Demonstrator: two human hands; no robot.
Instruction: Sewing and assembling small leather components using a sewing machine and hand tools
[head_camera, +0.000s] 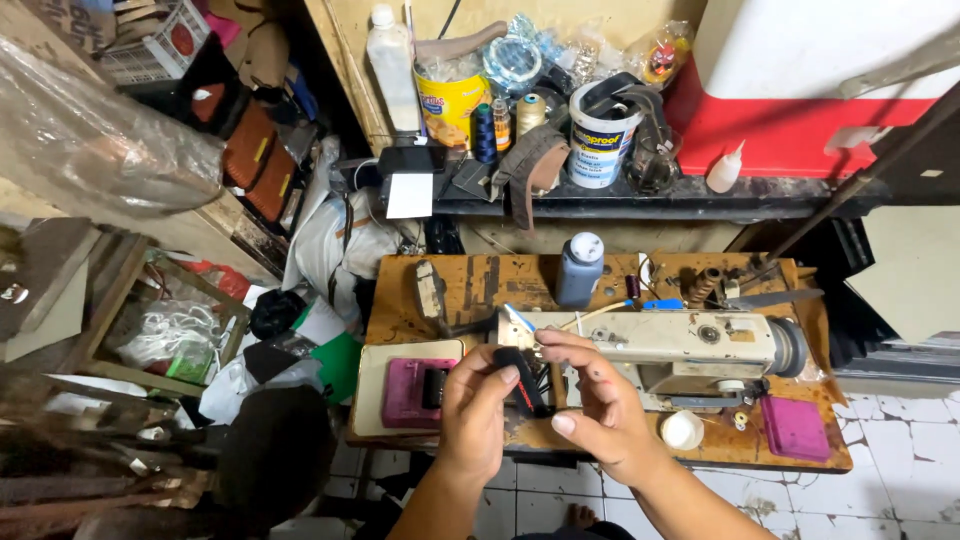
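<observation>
hands ready a black strap at a cluttered sewing table

a person's left hand (475, 400) and right hand (598, 400) meet at the front of a worn wooden sewing table (400, 320), both pinched on a short black strap (522, 382) held just ahead of the needle end of a cream sewing machine (670, 345). the left hand closes narrow on the strap's near end, thumb on top; the right grips its far edge with thumb and forefinger, the other fingers loosely spread. the strap is up in the hands, not flat on the machine bed, and it is too small to tell whether any seam already runs along it. by the look of things the piece is being lined up at the needle, with the stitching itself not visibly begun.

at nine o'clock from the hands lies a pink box (415, 390) on a pale tray. at twelve o'clock stands a dark bottle with a white cap (580, 268). at four o'clock sit a small white round lid (683, 430) and a pink square pad (794, 428). scissors (770, 298) rest at two o'clock. on the dark shelf beyond, a white paint tub (600, 135), a yellow can (452, 105) and thread spools (485, 130) crowd together. white floor tiles (900, 470) show at the lower right.
</observation>
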